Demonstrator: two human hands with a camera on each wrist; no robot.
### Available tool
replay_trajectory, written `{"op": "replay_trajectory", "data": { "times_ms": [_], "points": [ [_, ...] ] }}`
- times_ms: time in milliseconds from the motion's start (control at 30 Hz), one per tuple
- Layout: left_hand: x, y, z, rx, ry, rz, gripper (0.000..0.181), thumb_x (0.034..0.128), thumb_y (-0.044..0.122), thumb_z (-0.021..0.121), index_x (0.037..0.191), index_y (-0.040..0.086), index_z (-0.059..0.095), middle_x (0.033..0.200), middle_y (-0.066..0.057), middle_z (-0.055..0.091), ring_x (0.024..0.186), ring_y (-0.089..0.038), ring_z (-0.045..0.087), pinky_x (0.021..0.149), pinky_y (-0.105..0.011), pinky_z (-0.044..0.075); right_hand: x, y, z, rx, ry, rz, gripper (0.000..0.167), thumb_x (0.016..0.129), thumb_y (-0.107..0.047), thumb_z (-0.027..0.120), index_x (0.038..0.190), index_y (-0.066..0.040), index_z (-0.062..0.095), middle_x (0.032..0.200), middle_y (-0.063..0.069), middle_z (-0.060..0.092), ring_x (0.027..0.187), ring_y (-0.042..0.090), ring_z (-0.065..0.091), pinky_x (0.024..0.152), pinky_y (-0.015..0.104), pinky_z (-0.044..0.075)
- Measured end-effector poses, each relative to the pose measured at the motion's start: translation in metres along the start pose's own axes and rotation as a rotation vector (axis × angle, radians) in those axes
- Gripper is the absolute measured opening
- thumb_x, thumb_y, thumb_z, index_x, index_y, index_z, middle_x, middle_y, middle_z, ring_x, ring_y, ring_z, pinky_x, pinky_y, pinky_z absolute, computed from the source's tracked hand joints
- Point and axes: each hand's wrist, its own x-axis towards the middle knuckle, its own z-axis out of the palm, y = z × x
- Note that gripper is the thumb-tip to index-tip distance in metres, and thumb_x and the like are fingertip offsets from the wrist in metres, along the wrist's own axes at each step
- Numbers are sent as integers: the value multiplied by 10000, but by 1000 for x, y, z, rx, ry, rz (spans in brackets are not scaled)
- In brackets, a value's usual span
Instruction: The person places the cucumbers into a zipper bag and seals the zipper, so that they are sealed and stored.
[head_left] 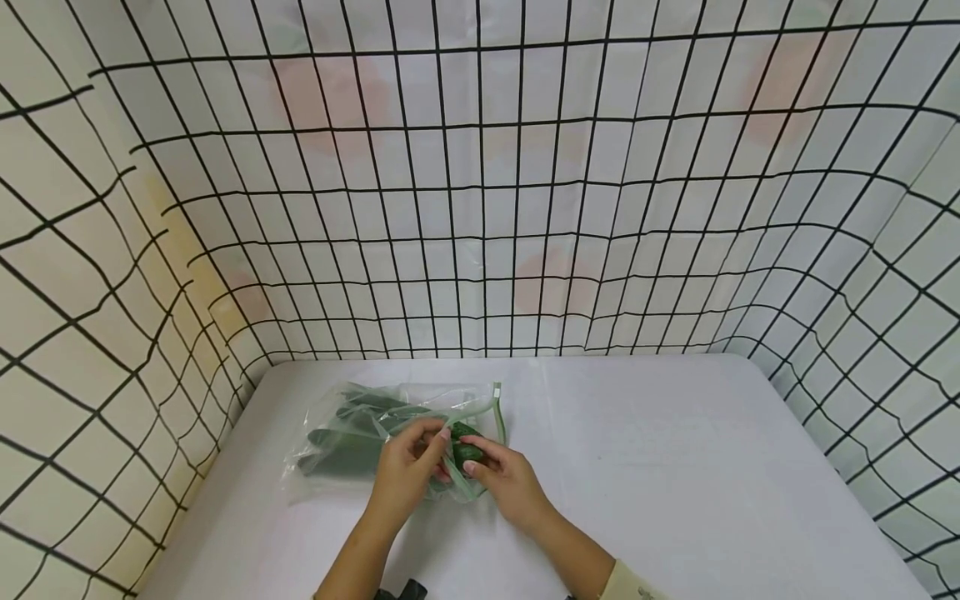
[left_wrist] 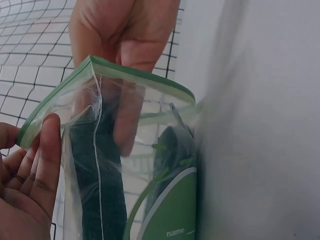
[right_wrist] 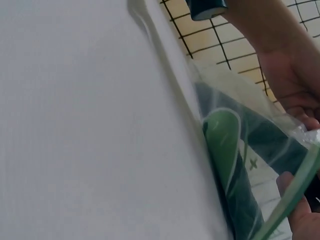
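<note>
A clear zip bag (head_left: 300, 487) with a green seal lies at the middle left of the table, several dark green cucumbers (head_left: 341, 439) inside it. At the bag's mouth my left hand (head_left: 405, 471) pinches the rim between thumb and fingers. My right hand (head_left: 517, 487) grips the end of a cucumber (head_left: 468, 452) there. In the left wrist view the right hand's fingers (left_wrist: 129, 120) reach inside the open mouth, along that cucumber's upper end. Another cucumber (left_wrist: 167, 140) stands beside it behind the plastic. The right wrist view shows the right thumb (right_wrist: 285, 182) by the green seal.
White cloth covers the table (head_left: 675, 467). Black grid mesh over white sheeting (head_left: 480, 208) rises at the back and both sides. A dark wrist device (head_left: 412, 590) shows at the near edge.
</note>
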Motion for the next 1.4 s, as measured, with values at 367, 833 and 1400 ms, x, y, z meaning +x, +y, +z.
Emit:
{"op": "replay_trajectory", "data": {
  "times_ms": [367,833,1400],
  "points": [
    [1,1,1,-5,-1,6,155,1005,226,653,1090,109,710,821,-128,651,603,-187,664,540,-317,617,4,-4,-4,-28,-97,28,485,1008,-239,638,1436,-33,543,1470,209,542,1333,318,569,1024,215,539],
    [1,1,4,21,-8,18,189,1030,239,610,1152,112,682,845,-102,647,631,-162,673,579,-316,627,-4,3,-23,-189,-225,120,330,1042,-211,570,1331,-79,659,1370,127,647,1279,277,606,986,278,568],
    [-1,6,7,-37,31,-29,147,1033,104,560,1132,16,625,860,-105,646,652,-145,631,581,-302,614,-9,-1,-51,-72,-146,74,363,1057,-177,537,1326,55,611,1277,240,671,1199,310,656,978,284,582]
  ]
}}
